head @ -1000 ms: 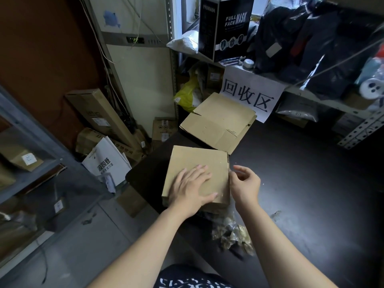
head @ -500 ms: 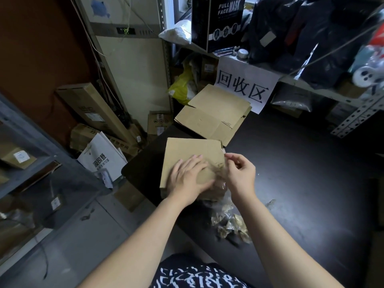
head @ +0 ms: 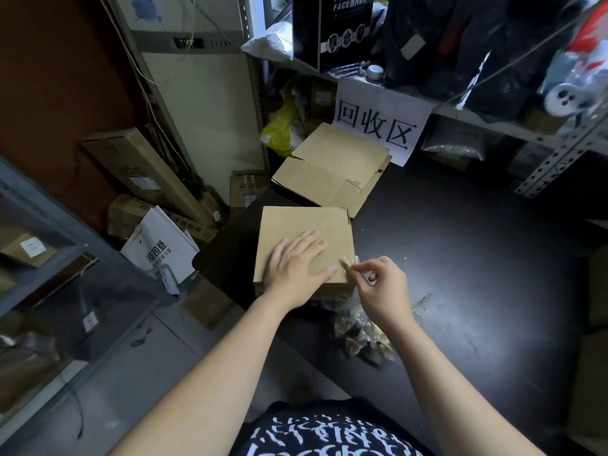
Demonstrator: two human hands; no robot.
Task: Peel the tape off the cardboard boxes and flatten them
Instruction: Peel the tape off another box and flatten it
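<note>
I have a single view to work from, a wide-angle camera worn on the person's head. It faces forward and steeply down, so the patterned shirt (head: 329,436) fills the bottom edge and both forearms run up from there toward mid-frame. The desk (head: 460,258) takes the right half, and the floor (head: 115,373) falls away at lower left. The camera sits close. The left hand (head: 296,271) and right hand (head: 383,287) meet at the cardboard box (head: 306,222) near centre, close enough that I can make out the tape (head: 345,266) pinched in the right hand. Uprights lean near the frame edges, and the shelf (head: 477,123) with its paper sign (head: 378,126) crowds the upper right.
</note>
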